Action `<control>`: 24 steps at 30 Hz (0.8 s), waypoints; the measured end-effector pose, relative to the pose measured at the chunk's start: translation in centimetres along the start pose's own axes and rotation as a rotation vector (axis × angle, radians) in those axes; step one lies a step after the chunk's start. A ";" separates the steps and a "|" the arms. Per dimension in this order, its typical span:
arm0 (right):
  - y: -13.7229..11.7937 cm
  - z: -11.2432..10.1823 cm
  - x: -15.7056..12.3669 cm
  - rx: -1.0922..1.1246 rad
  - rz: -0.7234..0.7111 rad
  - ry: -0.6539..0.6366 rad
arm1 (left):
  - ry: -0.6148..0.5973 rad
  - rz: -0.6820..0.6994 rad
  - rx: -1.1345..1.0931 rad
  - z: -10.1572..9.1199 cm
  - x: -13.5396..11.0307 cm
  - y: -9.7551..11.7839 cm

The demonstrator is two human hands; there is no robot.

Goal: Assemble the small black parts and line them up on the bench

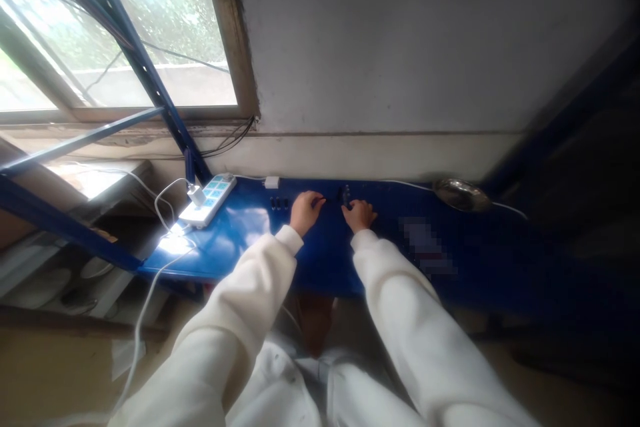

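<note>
Over the blue table (330, 260), my left hand (305, 212) is closed, thumb and forefinger pinched together at a small dark piece too blurred to name. My right hand (360, 215) is a short way to the right with its fingers curled in. Its thumb and fingertips are at a small clear-and-dark item (346, 195), whose kind I cannot make out. To the left of my left hand, several small dark cylinder-like pieces (279, 203) stand in a short row. The two hands are apart from each other.
At the table's left lies a white power strip (207, 200) with a white plug (197, 195) in it. A white adapter (271, 182) is near the wall. On the right are a shiny metal dish (463, 195) and a pixelated patch. Blue shelf posts (150, 73) rise at left.
</note>
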State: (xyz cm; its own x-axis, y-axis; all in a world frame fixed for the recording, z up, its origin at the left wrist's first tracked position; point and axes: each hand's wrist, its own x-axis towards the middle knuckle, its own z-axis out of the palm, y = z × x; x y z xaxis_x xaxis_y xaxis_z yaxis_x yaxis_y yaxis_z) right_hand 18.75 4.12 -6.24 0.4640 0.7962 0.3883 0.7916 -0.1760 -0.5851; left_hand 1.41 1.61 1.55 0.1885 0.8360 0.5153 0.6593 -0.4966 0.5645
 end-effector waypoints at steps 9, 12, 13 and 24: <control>-0.7 0.2 0.1 -0.036 0.038 -0.044 | 0.048 0.042 -0.039 -2.1 0.1 0.1; -0.7 0.2 0.2 -0.017 0.038 -0.024 | 0.038 0.040 -0.036 -2.2 0.1 0.2; -0.7 0.2 0.2 -0.013 0.036 -0.015 | 0.031 0.038 -0.031 -2.2 0.1 0.3; -3.0 -0.7 -2.4 -0.002 -0.329 -0.054 | 0.027 0.032 0.001 -2.3 0.3 0.3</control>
State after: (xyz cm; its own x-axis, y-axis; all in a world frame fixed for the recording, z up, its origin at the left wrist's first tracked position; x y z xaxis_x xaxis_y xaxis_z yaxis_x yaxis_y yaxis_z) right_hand 15.58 2.33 -4.87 0.1614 0.8399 0.5182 0.8966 0.0946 -0.4325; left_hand -0.04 1.14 3.34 0.1901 0.8132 0.5501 0.6537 -0.5229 0.5470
